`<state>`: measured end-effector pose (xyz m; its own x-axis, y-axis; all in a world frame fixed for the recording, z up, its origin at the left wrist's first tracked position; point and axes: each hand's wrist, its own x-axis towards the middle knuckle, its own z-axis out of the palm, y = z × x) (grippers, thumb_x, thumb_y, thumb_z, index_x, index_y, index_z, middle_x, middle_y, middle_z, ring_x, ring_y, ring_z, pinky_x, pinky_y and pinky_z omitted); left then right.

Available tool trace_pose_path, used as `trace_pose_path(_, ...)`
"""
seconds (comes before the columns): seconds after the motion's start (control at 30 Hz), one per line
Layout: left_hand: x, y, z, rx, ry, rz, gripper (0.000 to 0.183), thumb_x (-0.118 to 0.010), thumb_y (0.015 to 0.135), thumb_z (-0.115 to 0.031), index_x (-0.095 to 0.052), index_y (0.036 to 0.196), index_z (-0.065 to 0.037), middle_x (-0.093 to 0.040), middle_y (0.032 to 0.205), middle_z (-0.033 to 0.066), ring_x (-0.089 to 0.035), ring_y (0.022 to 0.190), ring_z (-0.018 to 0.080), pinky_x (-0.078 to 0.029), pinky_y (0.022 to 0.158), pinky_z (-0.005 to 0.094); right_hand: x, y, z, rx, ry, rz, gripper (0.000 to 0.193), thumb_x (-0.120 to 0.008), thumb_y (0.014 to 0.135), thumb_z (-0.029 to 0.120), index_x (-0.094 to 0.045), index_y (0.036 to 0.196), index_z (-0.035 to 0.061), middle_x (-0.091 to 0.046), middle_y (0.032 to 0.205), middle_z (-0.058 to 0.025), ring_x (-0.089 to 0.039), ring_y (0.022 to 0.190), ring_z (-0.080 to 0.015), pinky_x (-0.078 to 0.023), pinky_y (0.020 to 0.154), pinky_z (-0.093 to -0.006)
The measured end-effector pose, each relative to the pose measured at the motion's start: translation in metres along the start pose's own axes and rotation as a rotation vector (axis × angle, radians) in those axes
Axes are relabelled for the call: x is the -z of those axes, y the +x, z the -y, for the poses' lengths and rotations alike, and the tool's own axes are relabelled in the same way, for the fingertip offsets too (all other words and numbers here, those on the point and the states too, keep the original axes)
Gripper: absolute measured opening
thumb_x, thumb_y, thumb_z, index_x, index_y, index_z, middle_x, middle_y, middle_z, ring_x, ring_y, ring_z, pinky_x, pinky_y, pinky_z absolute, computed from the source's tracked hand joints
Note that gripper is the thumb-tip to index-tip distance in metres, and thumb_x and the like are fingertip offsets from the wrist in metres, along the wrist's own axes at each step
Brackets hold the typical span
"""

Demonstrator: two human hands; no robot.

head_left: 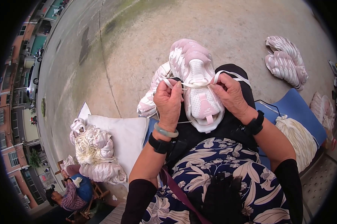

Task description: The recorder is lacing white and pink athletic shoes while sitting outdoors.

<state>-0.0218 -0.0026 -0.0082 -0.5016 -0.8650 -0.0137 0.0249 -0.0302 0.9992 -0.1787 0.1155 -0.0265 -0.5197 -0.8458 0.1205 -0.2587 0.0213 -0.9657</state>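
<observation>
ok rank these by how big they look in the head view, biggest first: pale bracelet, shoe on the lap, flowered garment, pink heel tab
Largest to smallest:
flowered garment
shoe on the lap
pale bracelet
pink heel tab

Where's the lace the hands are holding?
In the head view's middle, the lace stretches across the shoe, between the left hand and right hand.

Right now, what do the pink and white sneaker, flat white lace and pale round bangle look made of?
Pink and white sneaker: probably matte textile mesh, by its dotted texture; pink panels unclear.
Flat white lace: likely matte woven fabric; it bends softly.
Pale round bangle: maybe stone, glass or plastic, by its smooth sheen.
</observation>
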Motion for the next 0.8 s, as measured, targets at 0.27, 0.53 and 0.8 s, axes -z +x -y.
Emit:
trace_pose_path(0.27, -0.005, 0.005, 0.008, -0.045, 0.128, -0.012, 0.007, -0.062, 0.087, -0.007, -0.056, 0.085, -0.003, -0.055, 0.064, -0.0029, -0.046, 0.051, 0.0024, -0.036, 0.045, 0.0174, 0.000, 0.000, -0.002, -0.009, -0.011, -0.011, 0.011, -0.063, 0.081, 0.009, -0.057, 0.086, 0.0000, -0.053, 0.074, -0.0082, -0.051, 0.064, -0.0162, -0.043, 0.060, -0.0277)
trace_pose_path(0.53, -0.003, 0.014, 0.007, -0.020, 0.252, 0.050, 0.016, -0.069, 0.079, -0.004, -0.054, 0.082, -0.002, -0.053, 0.059, -0.0016, -0.043, 0.052, 0.0032, -0.036, 0.047, 0.0216, 0.004, -0.001, 0.006, -0.095, 0.003, -0.081, 0.015, -0.066, 0.081, 0.011, -0.056, 0.087, 0.0018, -0.053, 0.070, -0.0044, -0.048, 0.058, -0.0105, -0.042, 0.054, -0.0243)
trace_pose_path(0.8, 0.005, -0.014, -0.014, -0.513, 0.697, 0.125, 0.038, -0.074, 0.072, -0.008, -0.053, 0.103, -0.001, -0.052, 0.078, 0.0035, -0.047, 0.058, 0.0104, -0.041, 0.050, 0.0241, 0.003, -0.011, 0.045, 0.302, -0.303, -0.025, 0.009, -0.064, 0.076, 0.006, -0.062, 0.085, 0.0052, -0.059, 0.074, -0.0071, -0.057, 0.061, -0.0202, -0.042, 0.055, -0.0314)
